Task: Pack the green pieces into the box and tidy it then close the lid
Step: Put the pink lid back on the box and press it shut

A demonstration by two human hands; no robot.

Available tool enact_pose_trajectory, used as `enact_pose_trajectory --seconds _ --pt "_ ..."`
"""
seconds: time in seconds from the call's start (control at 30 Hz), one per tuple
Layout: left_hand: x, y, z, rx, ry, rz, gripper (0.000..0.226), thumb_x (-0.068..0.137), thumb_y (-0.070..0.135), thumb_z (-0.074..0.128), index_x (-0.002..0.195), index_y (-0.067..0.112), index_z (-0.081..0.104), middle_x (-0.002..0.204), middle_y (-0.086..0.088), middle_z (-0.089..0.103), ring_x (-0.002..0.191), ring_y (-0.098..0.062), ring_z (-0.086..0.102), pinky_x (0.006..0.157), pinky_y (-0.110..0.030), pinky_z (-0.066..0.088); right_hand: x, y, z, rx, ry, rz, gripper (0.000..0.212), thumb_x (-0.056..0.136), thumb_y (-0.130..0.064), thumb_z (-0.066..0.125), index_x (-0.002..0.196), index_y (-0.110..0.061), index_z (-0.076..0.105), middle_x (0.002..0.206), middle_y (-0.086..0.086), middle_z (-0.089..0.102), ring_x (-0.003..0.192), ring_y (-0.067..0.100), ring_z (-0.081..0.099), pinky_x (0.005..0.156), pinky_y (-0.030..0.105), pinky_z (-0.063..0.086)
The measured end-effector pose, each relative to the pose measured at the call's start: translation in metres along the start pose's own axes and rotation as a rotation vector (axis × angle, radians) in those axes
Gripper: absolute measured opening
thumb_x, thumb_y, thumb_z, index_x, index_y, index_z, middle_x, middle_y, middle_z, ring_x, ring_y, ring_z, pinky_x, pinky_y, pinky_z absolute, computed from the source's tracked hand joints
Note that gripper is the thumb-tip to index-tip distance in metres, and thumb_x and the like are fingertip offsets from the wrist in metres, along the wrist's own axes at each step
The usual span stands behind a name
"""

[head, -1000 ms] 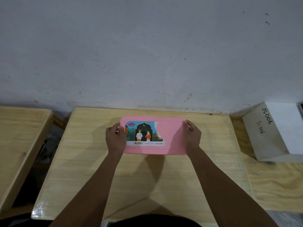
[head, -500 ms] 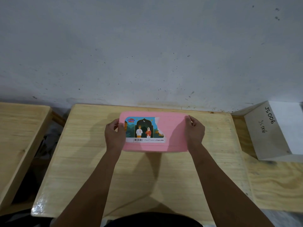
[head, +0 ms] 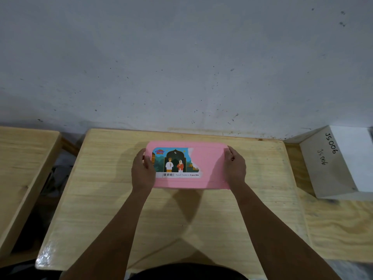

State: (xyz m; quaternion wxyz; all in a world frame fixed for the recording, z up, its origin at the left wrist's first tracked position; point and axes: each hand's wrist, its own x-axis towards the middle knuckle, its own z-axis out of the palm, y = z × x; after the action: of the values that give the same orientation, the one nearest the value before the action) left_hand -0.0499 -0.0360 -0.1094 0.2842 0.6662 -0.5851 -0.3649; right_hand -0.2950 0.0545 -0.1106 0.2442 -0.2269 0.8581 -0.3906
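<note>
While both forearms reached up from the bottom of the frame, the left hand (head: pixel 143 172) clasped the left end of the pink box (head: pixel 210 166), thumb lying on the lid and fingers curled round the side. The right hand (head: pixel 235 168) gripped the opposite end the same way, fingers wrapped over the far right corner. The box sat at the centre of the frame, on the far half of the wooden table (head: pixel 113 199), its lid on and its long axis running left to right across the picture, parallel to the table's far edge. A torn picture label (head: pixel 176 162) covered the left part of the lid, its print upright toward the person. None of the green pieces could be seen. Beyond, at the right edge of the frame, stood a white box (head: pixel 333 164) with handwritten markings, and at the left edge another wooden table (head: pixel 22 158). A speckled grey wall (head: pixel 181 57) filled the upper frame.
</note>
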Motion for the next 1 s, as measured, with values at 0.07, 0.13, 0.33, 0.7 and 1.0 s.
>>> enact_pose_trajectory --seconds 0.07,0.13,0.33,0.7,1.0 --pt "-0.005 0.000 0.002 0.134 -0.019 0.061 0.044 0.101 0.018 0.034 0.144 0.021 0.037 0.126 -0.011 0.055 0.108 -0.029 0.059 0.079 -0.035 0.046 -0.005 0.004 0.002 -0.142 -0.023 -0.051 0.046 0.104 -0.039 0.027 0.144 -0.024 0.043 0.118 0.013 0.060 0.104 0.031 0.060 0.083 0.038 0.045" --pt "-0.007 -0.002 0.003 0.244 -0.052 0.114 0.051 0.100 0.016 0.034 0.148 0.030 0.027 0.123 -0.010 0.054 0.100 -0.031 0.060 0.073 -0.038 0.046 -0.012 0.004 0.001 -0.217 -0.039 -0.076 0.048 0.105 -0.037 0.023 0.150 -0.026 0.031 0.126 0.013 0.053 0.103 0.032 0.060 0.080 0.038 0.043" --pt "-0.006 -0.007 0.004 0.320 -0.064 0.155 0.050 0.100 0.026 0.031 0.148 0.034 0.022 0.118 -0.008 0.057 0.095 -0.028 0.060 0.075 -0.041 0.050 -0.022 0.004 0.004 -0.346 0.020 -0.342 0.049 0.102 -0.037 0.023 0.149 -0.024 0.031 0.144 0.001 0.043 0.121 0.023 0.052 0.083 0.042 0.051" --pt "-0.004 0.003 0.003 0.551 -0.079 0.340 0.051 0.098 0.038 0.033 0.146 0.023 0.025 0.158 -0.006 0.017 0.116 -0.035 0.050 0.072 -0.048 0.053 -0.012 0.004 0.009 -0.658 -0.054 -0.522 0.050 0.102 -0.035 0.022 0.147 -0.019 0.033 0.160 0.005 0.023 0.149 0.023 0.013 0.117 0.052 0.021" --pt "0.004 -0.003 0.001 0.441 -0.170 0.366 0.050 0.100 0.031 0.033 0.148 0.023 0.024 0.158 -0.005 0.018 0.094 -0.034 0.063 0.061 -0.033 0.047 -0.011 0.007 0.016 -0.553 -0.071 -0.551 0.048 0.103 -0.032 0.026 0.144 -0.010 0.036 0.152 0.016 0.036 0.148 0.030 0.017 0.122 0.037 0.008"
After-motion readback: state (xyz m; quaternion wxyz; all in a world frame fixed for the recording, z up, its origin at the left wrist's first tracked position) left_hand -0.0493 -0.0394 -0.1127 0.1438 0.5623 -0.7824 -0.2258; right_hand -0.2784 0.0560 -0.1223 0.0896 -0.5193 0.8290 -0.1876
